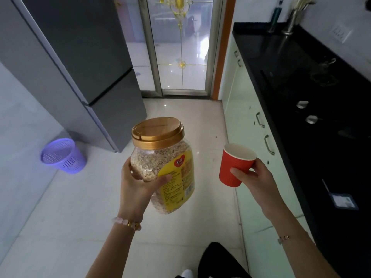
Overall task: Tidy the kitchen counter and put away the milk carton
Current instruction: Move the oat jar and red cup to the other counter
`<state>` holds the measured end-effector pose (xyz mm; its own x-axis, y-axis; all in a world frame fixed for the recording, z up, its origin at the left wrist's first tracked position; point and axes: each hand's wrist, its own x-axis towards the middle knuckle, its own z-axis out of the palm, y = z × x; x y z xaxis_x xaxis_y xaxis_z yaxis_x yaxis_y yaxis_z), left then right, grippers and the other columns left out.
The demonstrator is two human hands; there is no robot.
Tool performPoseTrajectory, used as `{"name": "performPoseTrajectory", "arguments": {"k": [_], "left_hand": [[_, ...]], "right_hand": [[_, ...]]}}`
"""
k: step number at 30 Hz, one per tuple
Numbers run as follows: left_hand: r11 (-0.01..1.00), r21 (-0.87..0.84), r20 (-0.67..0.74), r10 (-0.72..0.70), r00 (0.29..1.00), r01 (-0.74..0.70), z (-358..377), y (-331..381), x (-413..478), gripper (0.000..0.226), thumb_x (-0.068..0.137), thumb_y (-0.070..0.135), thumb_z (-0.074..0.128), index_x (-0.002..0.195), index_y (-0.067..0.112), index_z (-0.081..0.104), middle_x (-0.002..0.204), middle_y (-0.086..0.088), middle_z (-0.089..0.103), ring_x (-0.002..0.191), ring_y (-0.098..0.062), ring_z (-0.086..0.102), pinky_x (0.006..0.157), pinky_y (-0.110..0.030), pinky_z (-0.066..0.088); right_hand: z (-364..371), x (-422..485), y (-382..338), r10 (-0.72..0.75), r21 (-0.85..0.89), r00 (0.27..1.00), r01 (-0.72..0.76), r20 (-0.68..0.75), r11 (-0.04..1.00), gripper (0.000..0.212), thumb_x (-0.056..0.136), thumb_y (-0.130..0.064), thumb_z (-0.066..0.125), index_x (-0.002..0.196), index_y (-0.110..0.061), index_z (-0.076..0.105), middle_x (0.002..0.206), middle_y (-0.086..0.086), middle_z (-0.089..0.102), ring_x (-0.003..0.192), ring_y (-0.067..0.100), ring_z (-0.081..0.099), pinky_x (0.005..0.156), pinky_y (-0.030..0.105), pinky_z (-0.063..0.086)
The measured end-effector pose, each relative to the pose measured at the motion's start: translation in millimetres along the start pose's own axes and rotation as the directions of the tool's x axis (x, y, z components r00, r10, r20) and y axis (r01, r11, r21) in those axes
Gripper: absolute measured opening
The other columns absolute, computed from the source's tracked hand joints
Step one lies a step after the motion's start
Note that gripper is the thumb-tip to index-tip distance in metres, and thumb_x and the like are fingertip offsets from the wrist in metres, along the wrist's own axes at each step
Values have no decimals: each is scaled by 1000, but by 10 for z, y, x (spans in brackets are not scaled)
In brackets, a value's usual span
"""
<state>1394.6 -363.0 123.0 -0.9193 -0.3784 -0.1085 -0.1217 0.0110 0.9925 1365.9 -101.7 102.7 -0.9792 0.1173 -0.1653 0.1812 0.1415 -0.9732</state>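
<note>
My left hand (138,183) grips a clear plastic oat jar (162,157) with a gold lid and a yellow label, held tilted above the floor. My right hand (253,177) holds a red ribbed paper cup (233,167) upright; its white inside looks empty. Both are carried in the aisle, left of the black kitchen counter (301,81). No milk carton is in view.
A grey fridge (80,63) stands at the left with its doors shut. A purple mesh bin (64,156) sits on the floor beside it. A glass door (180,47) closes the far end. Pale green cabinets (247,121) run under the counter, which bears a hob (321,77) and utensil holders (291,21).
</note>
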Motion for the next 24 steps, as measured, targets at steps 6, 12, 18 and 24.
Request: {"name": "performPoseTrajectory", "arguments": {"k": [6,12,18,24], "left_hand": [[1000,0,-6,-12,1000,12,315,25,1161,111,25,39,80,127,19,40,107,10,58,96,-1,55,71,-26,50],[998,2,-26,-58,998,58,935,78,2530,111,25,39,80,126,17,41,107,8,60,97,-7,57,70,-28,52],[1000,25,15,-7,1000,7,1655,501,3900,92,36,21,89,115,27,43,98,16,59,90,-1,57,72,-28,51],[999,38,109,8,994,-12,2270,686,5206,66,33,31,83,89,46,52,86,25,68,81,5,65,71,-28,52]], "right_hand": [[219,1271,-186,-13,-9,1000,13,5,1000,61,70,-26,77,125,-18,50,117,-2,62,102,5,59,71,15,42],[367,2813,-322,20,-13,999,-20,25,1000,53,76,-18,74,124,-18,51,116,-1,62,102,5,59,69,15,43],[285,4333,-776,-22,-47,999,21,-27,999,55,77,-16,72,127,-17,49,117,0,60,95,-3,56,65,13,43],[248,5486,-913,11,-29,995,-14,-100,999,59,76,-13,73,130,-12,48,121,4,60,100,11,59,62,10,44]]}}
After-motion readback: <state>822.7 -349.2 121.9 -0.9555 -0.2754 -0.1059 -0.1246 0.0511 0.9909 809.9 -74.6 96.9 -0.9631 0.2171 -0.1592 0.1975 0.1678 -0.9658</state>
